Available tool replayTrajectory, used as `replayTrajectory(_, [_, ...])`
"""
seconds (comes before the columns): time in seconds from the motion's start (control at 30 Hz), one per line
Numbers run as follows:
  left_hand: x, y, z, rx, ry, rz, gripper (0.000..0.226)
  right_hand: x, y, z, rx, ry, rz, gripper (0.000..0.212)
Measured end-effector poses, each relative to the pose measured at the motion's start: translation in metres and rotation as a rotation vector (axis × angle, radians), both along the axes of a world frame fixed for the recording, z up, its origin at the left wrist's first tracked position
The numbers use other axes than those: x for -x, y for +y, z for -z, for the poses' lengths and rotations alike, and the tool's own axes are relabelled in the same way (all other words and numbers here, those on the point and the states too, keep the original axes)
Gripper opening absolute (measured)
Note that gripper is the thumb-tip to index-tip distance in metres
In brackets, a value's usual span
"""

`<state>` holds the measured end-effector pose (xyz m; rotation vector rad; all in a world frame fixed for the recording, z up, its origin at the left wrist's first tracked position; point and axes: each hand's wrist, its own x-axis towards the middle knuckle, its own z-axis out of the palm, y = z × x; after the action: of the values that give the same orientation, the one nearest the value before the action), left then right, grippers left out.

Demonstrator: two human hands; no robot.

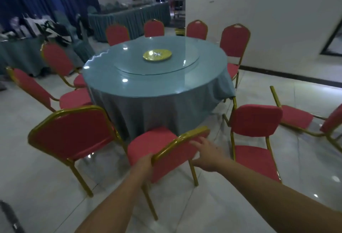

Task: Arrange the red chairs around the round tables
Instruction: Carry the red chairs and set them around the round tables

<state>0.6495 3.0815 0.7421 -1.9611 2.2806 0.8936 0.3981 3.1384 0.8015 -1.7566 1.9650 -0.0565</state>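
Observation:
A round table with a teal cloth and a glass turntable stands ahead of me. Red chairs with gold frames ring it. Directly in front, one red chair faces the table. My left hand grips the left end of its backrest frame. My right hand lies with fingers spread against the right side of that backrest. Another red chair stands to its left. At the right, a red chair is tipped with its seat toward me.
A further red chair lies tilted on the tiled floor at far right. A yellow plate sits on the turntable. Skirted tables with clutter line the back and left. A white wall runs on the right. A person stands in the far doorway.

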Motion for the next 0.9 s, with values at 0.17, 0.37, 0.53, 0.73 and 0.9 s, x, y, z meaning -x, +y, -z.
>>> replayTrajectory(0.17, [0.016,-0.045,-0.019,-0.098,-0.056,0.155,0.049,0.013,-0.029,0.023,-0.087,-0.147,0.176,0.08])
replayTrajectory(0.37, [0.144,-0.064,-0.034,0.129,0.154,0.378,0.062,0.076,-0.004,0.049,-0.081,-0.344,0.425,0.072])
replayTrajectory(0.53, [0.264,-0.05,-0.027,0.171,0.12,0.65,0.067,0.174,0.045,0.06,-0.02,-0.439,0.704,0.068])
replayTrajectory(0.73, [0.367,-0.035,0.027,-0.187,-0.053,0.681,0.069,0.312,0.107,0.096,-0.006,-0.587,0.962,0.058])
replayTrajectory(0.9, [0.428,-0.037,0.061,-0.407,-0.144,0.514,0.067,0.427,0.14,0.124,-0.052,-0.635,1.082,0.051])
